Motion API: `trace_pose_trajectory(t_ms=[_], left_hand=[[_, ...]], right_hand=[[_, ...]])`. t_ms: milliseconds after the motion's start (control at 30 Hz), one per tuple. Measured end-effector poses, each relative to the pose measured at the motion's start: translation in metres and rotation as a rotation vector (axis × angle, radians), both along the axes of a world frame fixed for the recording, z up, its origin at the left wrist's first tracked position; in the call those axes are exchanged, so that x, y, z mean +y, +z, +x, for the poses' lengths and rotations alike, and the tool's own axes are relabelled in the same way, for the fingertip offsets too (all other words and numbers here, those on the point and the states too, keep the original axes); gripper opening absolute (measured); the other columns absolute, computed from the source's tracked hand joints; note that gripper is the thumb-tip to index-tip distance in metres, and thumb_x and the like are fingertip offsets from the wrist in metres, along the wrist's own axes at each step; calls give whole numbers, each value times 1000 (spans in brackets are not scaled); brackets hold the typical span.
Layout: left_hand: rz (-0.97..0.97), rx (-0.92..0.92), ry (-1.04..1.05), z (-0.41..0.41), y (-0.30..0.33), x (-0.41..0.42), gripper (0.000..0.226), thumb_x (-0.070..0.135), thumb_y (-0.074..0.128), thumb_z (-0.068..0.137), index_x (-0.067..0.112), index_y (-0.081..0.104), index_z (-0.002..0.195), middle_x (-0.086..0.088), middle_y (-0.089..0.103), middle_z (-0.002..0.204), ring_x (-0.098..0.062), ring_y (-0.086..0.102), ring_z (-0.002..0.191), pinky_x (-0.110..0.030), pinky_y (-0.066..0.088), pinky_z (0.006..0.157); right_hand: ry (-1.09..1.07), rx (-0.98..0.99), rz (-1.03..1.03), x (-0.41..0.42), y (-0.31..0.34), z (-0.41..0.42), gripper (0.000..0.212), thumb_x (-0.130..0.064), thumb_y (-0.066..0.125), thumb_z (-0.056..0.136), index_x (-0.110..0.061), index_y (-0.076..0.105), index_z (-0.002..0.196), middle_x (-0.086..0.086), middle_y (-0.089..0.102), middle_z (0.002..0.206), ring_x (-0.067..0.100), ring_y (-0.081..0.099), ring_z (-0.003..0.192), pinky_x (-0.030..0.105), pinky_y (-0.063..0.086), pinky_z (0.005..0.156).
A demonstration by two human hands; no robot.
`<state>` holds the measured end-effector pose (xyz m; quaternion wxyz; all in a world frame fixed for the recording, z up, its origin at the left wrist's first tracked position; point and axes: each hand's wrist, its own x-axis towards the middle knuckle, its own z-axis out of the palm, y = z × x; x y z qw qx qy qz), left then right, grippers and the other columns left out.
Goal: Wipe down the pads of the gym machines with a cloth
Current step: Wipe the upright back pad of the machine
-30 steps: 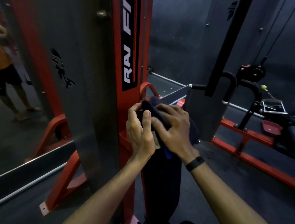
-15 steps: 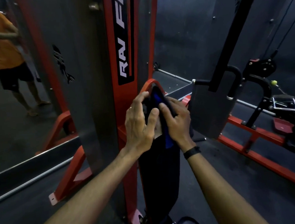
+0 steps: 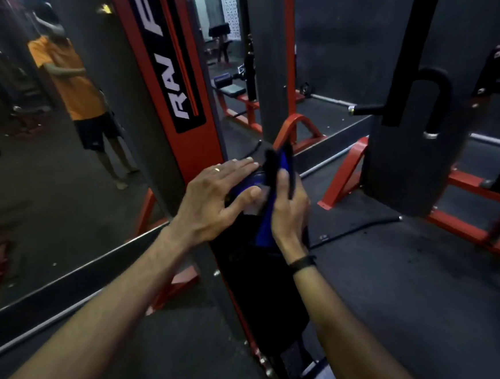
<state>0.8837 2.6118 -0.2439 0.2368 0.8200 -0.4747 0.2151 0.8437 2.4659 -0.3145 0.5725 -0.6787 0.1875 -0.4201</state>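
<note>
Head view, at the top of the upright black back pad (image 3: 260, 293) of a red-framed gym machine (image 3: 188, 83): left hand (image 3: 211, 201), a second ago curled beside the right with its thumb against the cloth, now flattened — fingers straight and spread, palm laid over the pad's upper end, thumb touching the blue fold, nothing gripped. Right hand (image 3: 286, 213) closed round the blue-and-black cloth (image 3: 274, 175), now bunched taller and standing upright above the fist, thumb pressed along its side. Cloth held at the pad's top edge, against the left fingertips. Camera also swung round, with more of the mirror and a figure in an orange shirt (image 3: 69, 78) reflected at left. Likely meaning — cloth being regathered and the pad steadied for a downward pass; most of the pad face below the hands apparently not yet covered.
</note>
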Motion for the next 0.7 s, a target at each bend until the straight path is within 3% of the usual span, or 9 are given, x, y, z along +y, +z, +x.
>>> trace_pose_trajectory(t_ms=[133, 300, 400, 533, 633, 700], left_hand=[[73, 16, 92, -12, 1, -12, 83, 76, 31, 92, 14, 54, 143, -4, 53, 148, -18, 47, 138, -37, 37, 115], [148, -76, 190, -18, 2, -20, 82, 79, 32, 90, 20, 53, 143, -1, 54, 147, -19, 50, 135, -37, 39, 112], [166, -111, 194, -17, 2, -18, 81, 77, 33, 92, 18, 51, 145, -2, 51, 150, -21, 49, 137, -39, 41, 111], [186, -169, 161, -19, -1, -19, 77, 69, 37, 95, 14, 49, 147, -4, 44, 155, -22, 47, 139, -38, 41, 109], [190, -162, 176, -22, -2, -18, 72, 67, 38, 96, 18, 50, 147, -2, 48, 153, -21, 48, 138, -43, 41, 110], [187, -155, 193, -23, 0, -19, 69, 67, 38, 96, 21, 51, 146, -1, 50, 151, -20, 49, 137, -43, 40, 112]], right_hand=[[-16, -34, -138, 6, -21, -7, 63, -62, 35, 98, -19, 57, 138, 2, 61, 132, 18, 53, 122, 29, 40, 100], [-81, 120, -130, 12, -100, -35, 82, -70, 24, 99, -5, 51, 142, 15, 56, 136, 37, 54, 122, 43, 42, 101], [20, 17, -98, -2, -55, -17, 76, -71, 29, 97, -16, 51, 144, 10, 59, 128, 30, 57, 120, 46, 46, 99], [65, -66, -201, -9, -6, -1, 66, -65, 36, 96, -22, 52, 144, 5, 60, 124, 24, 58, 114, 44, 49, 92], [35, -12, -182, -3, -66, -19, 64, -62, 36, 100, -19, 48, 146, 6, 55, 138, 24, 53, 125, 40, 46, 101], [-5, 96, -106, 0, -123, -40, 78, -69, 28, 99, -9, 51, 143, 13, 55, 138, 34, 53, 127, 44, 43, 104]])
